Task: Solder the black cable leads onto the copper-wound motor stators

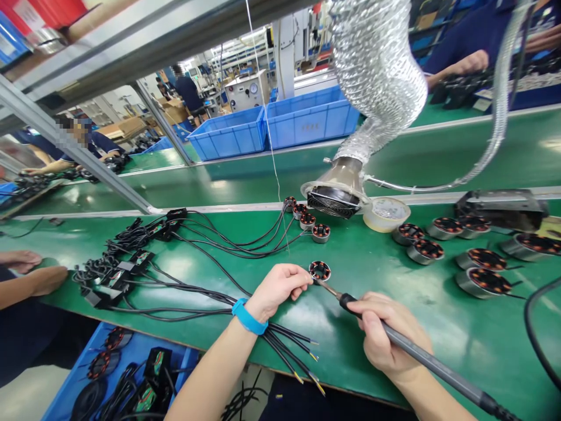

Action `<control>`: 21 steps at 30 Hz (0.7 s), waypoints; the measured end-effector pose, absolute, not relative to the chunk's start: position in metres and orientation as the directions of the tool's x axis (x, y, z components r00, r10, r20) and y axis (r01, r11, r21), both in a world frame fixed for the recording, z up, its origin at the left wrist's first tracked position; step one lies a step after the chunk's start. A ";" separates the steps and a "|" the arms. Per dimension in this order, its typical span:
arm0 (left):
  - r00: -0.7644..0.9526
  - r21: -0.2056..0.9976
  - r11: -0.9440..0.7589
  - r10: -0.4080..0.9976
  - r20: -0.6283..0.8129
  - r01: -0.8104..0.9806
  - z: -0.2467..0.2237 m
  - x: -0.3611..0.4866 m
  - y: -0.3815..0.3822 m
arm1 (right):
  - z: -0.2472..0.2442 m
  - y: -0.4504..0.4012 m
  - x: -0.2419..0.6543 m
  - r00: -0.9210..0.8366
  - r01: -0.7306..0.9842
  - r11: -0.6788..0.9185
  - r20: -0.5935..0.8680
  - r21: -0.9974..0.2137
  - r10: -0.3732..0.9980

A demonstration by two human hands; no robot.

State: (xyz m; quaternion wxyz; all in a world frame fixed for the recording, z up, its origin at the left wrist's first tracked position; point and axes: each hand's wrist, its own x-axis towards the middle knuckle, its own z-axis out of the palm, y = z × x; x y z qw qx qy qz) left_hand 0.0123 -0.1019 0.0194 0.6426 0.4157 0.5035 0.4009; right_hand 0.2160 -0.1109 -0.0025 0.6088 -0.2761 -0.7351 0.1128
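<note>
My right hand (390, 336) grips a soldering iron (421, 354) with a grey handle. The iron's tip reaches the near edge of a motor stator (319, 271), a metal ring with copper windings, lying on the green bench. Pinched together at that same edge are the fingers of my left hand (280, 286); what lies between them is too small to make out. A black cable (210, 263) runs toward my left wrist. Under that forearm pass more black cables (184, 316) with stripped, coloured wire ends. A thin solder wire (275, 169) hangs down above the left hand.
Several stators (425, 250) sit at right, others with cables (321, 233) behind. A fume hood (337, 190) on a foil duct hangs beside a round tub (386, 214). Controller boxes (118, 280) lie at left, near another person's hands (48, 279). A blue bin (70, 389) stands below.
</note>
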 end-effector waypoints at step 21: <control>0.170 0.938 0.332 0.934 -0.313 -0.099 0.020 0.011 -0.103 | -0.011 -0.117 0.215 0.151 0.209 0.506 0.539 -0.837 0.828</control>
